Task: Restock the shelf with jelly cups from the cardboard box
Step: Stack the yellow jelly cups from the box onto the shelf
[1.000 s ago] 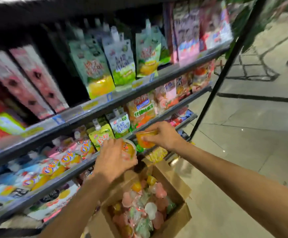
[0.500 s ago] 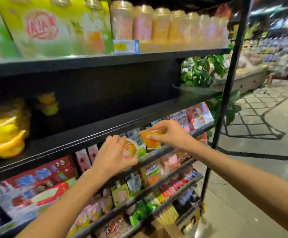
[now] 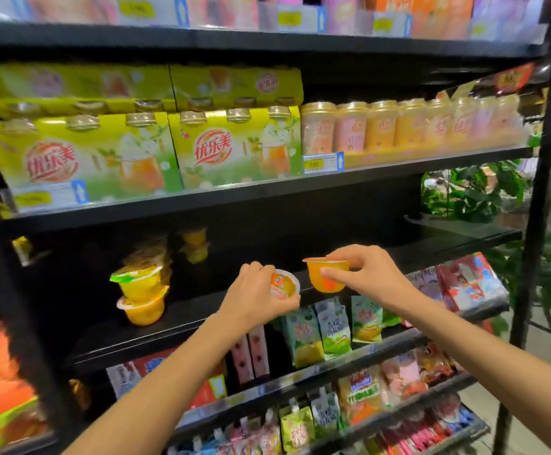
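Your left hand curls its fingers round a clear plastic jelly cup with an orange printed lid, tilted toward you, and your right hand pinches the rim of an upright orange jelly cup at its 3 o'clock side. Both cups hang just above the black metal shelf, where two stacked yellow jelly cups stand at your 9 o'clock.
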